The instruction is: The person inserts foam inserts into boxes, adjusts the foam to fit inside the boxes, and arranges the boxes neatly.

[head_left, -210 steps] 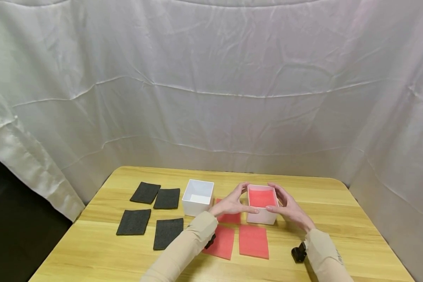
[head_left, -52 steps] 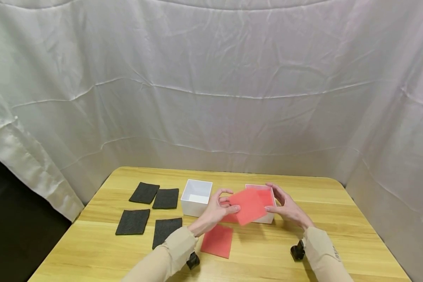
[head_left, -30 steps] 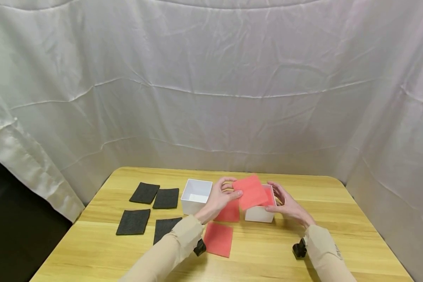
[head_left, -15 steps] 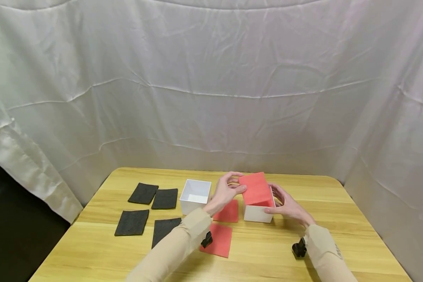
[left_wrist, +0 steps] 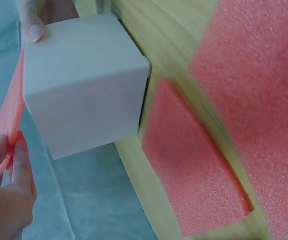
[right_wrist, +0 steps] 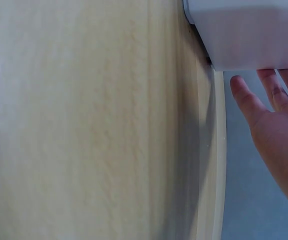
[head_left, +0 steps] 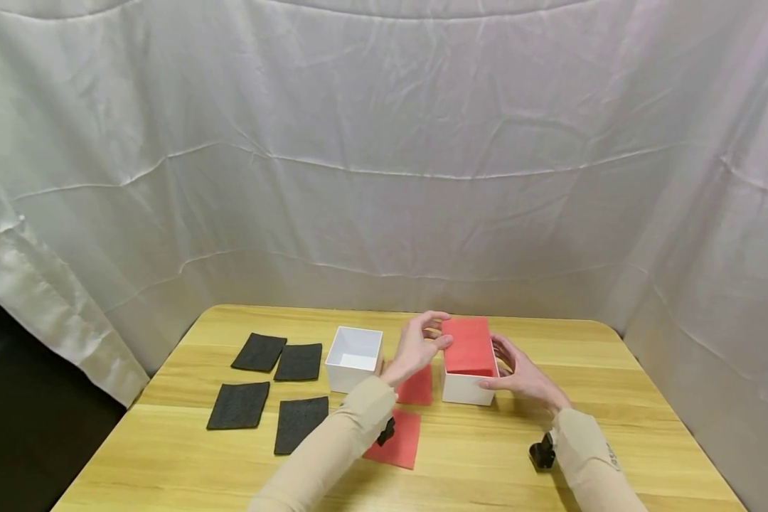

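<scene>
White box (head_left: 466, 390) stands between both hands' fingers. Right hand (head_left: 523, 373) grips its right side. Left hand (head_left: 416, 348), nearer, pinches red sheet (head_left: 467, 345); sheet lies right of those fingers, over the box, long axis near-to-far.

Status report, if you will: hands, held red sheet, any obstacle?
Left hand pinches red sheet over right box. Right hand holds that box. No obstacle seen.

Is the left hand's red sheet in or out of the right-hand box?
At least partly out: pinched by the left hand, the red sheet juts beyond the open white box.
</scene>
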### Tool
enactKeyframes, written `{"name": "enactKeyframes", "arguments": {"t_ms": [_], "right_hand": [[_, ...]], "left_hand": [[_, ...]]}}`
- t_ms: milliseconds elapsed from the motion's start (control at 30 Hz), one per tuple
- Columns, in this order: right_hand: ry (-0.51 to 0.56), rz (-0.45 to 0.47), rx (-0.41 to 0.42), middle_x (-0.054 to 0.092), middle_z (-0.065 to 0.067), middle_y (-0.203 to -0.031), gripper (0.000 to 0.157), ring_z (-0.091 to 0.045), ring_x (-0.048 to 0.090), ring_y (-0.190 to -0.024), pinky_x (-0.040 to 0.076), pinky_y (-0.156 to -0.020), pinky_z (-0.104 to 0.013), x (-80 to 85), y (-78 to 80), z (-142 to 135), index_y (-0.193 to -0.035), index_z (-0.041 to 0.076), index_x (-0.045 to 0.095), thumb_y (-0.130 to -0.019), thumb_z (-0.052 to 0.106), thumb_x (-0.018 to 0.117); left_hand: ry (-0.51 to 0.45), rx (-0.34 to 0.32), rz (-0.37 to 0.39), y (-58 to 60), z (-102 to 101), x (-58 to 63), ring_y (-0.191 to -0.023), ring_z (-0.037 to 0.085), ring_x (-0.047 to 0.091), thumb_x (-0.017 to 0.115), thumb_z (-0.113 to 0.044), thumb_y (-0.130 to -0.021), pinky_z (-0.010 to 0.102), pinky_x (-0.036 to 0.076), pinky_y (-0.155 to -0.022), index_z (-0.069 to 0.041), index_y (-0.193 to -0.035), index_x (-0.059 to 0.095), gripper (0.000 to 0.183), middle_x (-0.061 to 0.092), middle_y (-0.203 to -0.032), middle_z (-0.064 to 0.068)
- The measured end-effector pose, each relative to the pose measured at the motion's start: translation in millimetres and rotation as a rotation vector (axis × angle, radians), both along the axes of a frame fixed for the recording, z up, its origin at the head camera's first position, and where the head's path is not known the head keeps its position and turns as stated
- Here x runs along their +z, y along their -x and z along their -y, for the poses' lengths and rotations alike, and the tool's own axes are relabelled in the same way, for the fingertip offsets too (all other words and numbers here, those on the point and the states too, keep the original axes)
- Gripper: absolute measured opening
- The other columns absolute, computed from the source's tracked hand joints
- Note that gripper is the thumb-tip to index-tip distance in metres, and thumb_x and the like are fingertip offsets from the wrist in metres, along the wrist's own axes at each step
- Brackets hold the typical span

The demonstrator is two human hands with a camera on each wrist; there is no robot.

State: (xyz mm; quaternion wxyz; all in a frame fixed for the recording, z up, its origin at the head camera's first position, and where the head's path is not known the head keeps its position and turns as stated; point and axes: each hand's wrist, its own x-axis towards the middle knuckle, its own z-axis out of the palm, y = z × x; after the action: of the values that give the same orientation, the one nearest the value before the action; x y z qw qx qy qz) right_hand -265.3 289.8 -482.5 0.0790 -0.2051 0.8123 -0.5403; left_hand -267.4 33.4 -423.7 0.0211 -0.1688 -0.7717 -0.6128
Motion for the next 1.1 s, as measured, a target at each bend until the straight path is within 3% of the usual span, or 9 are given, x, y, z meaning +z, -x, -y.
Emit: {"name": "enactKeyframes", "arguments": {"t_ms": [167, 467, 767, 833, 900, 1000, 1100], "right_hand": [[0.015, -0.007, 0.005, 0.025, -0.028, -0.162, 0.100, -0.049, 0.024, -0.149, 0.026, -0.116, -0.060, -0.8, -0.8, 0.5, -0.157, 0.000, 0.018, -0.083, 0.014, 0.082], [0.031, 0.002, 0.002, 0.023, -0.033, -0.161, 0.105, -0.052, 0.024, -0.148, 0.027, -0.116, -0.057, -2.7, -1.3, 1.0, -0.157, -0.006, 0.012, -0.081, 0.012, 0.083], [-0.001, -0.009, -0.004, 0.022, -0.034, -0.161, 0.104, -0.054, 0.023, -0.148, 0.027, -0.116, -0.055, -2.8, -1.4, -0.6, -0.156, -0.008, 0.012, -0.082, 0.012, 0.082], [-0.008, -0.013, -0.008, 0.022, -0.034, -0.161, 0.103, -0.053, 0.023, -0.148, 0.033, -0.117, -0.047, -3.2, -1.6, -1.0, -0.156, -0.007, 0.013, -0.082, 0.012, 0.082], [-0.005, -0.008, -0.012, 0.023, -0.033, -0.161, 0.102, -0.052, 0.024, -0.148, 0.039, -0.116, -0.031, -3.6, -1.7, -1.3, -0.156, -0.006, 0.014, -0.082, 0.012, 0.082], [0.013, -0.002, -0.009, 0.025, -0.031, -0.161, 0.100, -0.050, 0.025, -0.148, 0.038, -0.106, -0.009, -4.1, -1.4, -1.4, -0.156, -0.005, 0.017, -0.082, 0.012, 0.082], [0.026, -0.013, 0.006, 0.026, -0.032, -0.160, 0.098, -0.051, 0.025, -0.147, 0.036, -0.101, -0.003, -4.3, -1.1, -0.8, -0.155, -0.005, 0.018, -0.082, 0.011, 0.082]], "left_hand": [[0.079, -0.015, -0.056, 1.8, -3.8, -3.5, -0.094, 0.026, 0.072, 0.073, -0.002, -0.090, 0.026, 0.060, -0.074, -0.008, -0.126, 0.069, 0.037, 0.071, -0.112, 0.016], [0.195, -0.052, -0.071, 1.8, -6.4, -5.5, -0.096, 0.022, 0.071, 0.071, -0.003, -0.092, 0.018, 0.057, -0.068, -0.010, -0.130, 0.067, 0.039, 0.071, -0.117, 0.013], [0.344, -0.096, -0.160, 4.3, -8.3, -5.7, -0.098, 0.022, 0.072, 0.067, -0.004, -0.095, 0.019, 0.057, -0.079, -0.005, -0.134, 0.063, 0.039, 0.070, -0.126, 0.013], [0.402, -0.103, -0.194, 4.1, -8.4, -5.1, -0.098, 0.021, 0.071, 0.066, -0.004, -0.096, 0.019, 0.056, -0.082, -0.004, -0.135, 0.062, 0.039, 0.068, -0.128, 0.014], [0.465, -0.107, -0.234, 3.6, -8.2, -4.0, -0.098, 0.020, 0.070, 0.065, -0.005, -0.096, 0.021, 0.055, -0.085, -0.003, -0.135, 0.061, 0.039, 0.067, -0.128, 0.014], [0.561, -0.104, -0.304, 3.3, -8.2, -2.9, -0.097, 0.018, 0.067, 0.065, -0.008, -0.098, 0.025, 0.053, -0.092, -0.002, -0.135, 0.061, 0.038, 0.066, -0.123, 0.012], [0.617, -0.100, -0.337, 4.2, -8.6, -3.0, -0.098, 0.017, 0.064, 0.065, -0.010, -0.098, 0.026, 0.052, -0.094, -0.003, -0.135, 0.061, 0.038, 0.066, -0.120, 0.010]]}}
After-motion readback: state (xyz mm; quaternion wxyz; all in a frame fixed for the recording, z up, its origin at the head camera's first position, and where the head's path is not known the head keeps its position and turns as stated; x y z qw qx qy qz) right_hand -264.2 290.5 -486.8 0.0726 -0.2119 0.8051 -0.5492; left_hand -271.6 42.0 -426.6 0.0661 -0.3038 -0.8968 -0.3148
